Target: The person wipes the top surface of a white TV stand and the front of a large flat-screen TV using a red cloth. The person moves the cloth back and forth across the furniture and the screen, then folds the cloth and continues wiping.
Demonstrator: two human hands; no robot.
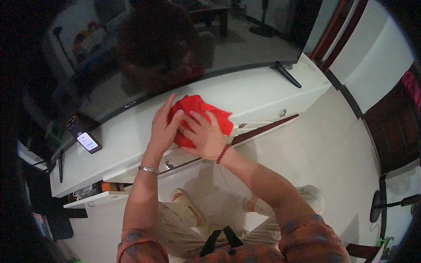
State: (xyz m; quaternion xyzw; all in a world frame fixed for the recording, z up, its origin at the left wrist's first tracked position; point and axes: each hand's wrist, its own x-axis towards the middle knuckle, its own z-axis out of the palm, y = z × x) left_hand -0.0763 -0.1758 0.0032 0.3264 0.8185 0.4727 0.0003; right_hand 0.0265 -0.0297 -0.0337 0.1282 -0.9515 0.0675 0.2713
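Note:
A crumpled red cloth or soft bag [215,113] is held between my two hands over the front edge of a white TV cabinet [246,85]. My left hand [164,126] grips its left side, thumb across the front. Spread over its near face are the fingers of my right hand [207,138], pressing it from the right. The palms and any contents of the red cloth are hidden.
A large dark television [158,49] stands on the cabinet on black feet. At left, a phone [87,141] with a lit screen lies there. An open drawer [98,197] holds several things; another open front [266,131] juts out right. A fan [376,207] stands far right.

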